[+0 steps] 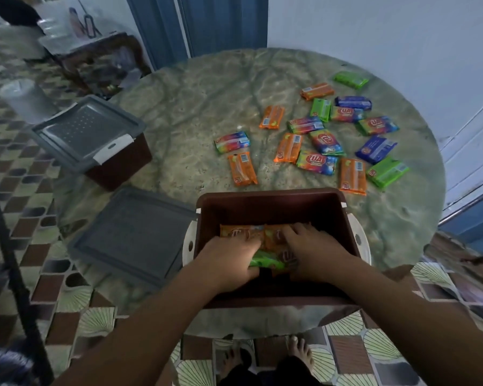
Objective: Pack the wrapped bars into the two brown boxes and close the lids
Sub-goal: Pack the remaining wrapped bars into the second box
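Below, at the lower centre of the frame, both hands reached into an open brown box [273, 207] standing on a round marbled tabletop [195, 107]. The left hand [229, 253] had its fingers curled over a green wrapped bar [265, 261] lying inside the box. The right hand [310, 246] lay with fingers spread flat, pressing on orange wrapped bars [243, 232] packed along the box floor. White latches stood out from the box's left and right sides. Just left of the box, a grey lid [134, 235] lay flat on the tabletop. Farther toward the upper left, a second brown box [117, 165] sat at the tabletop's edge with its grey lid on. Across the upper right of the tabletop, loose wrapped bars [321, 140] lay scattered in orange, green, blue and rainbow wrappers, some touching or overlapping. Bare feet showed on patterned floor tiles at the bottom edge.
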Available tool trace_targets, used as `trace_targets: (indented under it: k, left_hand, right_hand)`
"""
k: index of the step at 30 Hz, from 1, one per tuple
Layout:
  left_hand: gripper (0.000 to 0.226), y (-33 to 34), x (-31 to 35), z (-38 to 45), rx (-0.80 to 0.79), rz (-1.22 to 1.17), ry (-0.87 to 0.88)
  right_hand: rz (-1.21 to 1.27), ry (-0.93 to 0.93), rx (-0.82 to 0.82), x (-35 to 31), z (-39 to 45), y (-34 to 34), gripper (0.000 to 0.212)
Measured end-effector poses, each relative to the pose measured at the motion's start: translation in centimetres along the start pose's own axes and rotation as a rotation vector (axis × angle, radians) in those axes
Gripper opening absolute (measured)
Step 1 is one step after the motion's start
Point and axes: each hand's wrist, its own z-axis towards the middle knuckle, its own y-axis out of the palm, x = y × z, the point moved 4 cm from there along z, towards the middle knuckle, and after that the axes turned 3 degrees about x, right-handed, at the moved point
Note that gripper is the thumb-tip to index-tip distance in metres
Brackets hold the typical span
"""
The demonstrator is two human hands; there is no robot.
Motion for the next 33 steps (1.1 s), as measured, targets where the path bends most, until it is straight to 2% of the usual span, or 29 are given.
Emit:
trace_targets:
  k: [2, 6, 10, 13, 18, 21, 23, 33]
  left_hand:
    - [0.044, 1.0, -0.2, 0.3, -0.052, -0.041, 0.012]
    - [0.037, 1.9, -0.6, 0.8, -0.014, -0.05, -0.027]
    - [0.051, 2.3, -0.7, 1.1, 0.047, -0.067, -0.13]
    - [0.046, 1.9, -0.9, 1.4, 0.129, -0.054, -0.158]
    - [0.051, 2.2, -1.1, 1.4, 0.152, -0.009, -0.165]
    - [0.08, 2.8, -1.0, 1.3, 0.017, 0.033, -0.143]
    - [0.093, 2.7, -0.9, 1.3, -0.008, 0.051, -0.131]
    - [0.078, 2.5, -0.7, 1.5, 0.034, 0.009, -0.075]
  right_hand:
    - [0.012, 0.007, -0.011, 0.2, 0.0, 0.5, 0.095]
    - [0.004, 0.02, 0.003, 0.4, 0.3, 0.8, 0.093]
    - [0.012, 0.03, -0.008, 0.3, 0.7, 0.9, 0.097]
    - [0.003, 0.032, -0.01, 0.3, 0.8, 1.0, 0.097]
    - [0.014, 0.036, -0.003, 0.3, 0.7, 1.0, 0.097]
    - [0.016, 0.037, -0.012, 0.3, 0.6, 1.1, 0.095]
    - [0.019, 0.034, -0.02, 0.3, 0.7, 1.0, 0.095]
    - [-0.009, -0.024, -0.028, 0.1, 1.1, 0.5, 0.089]
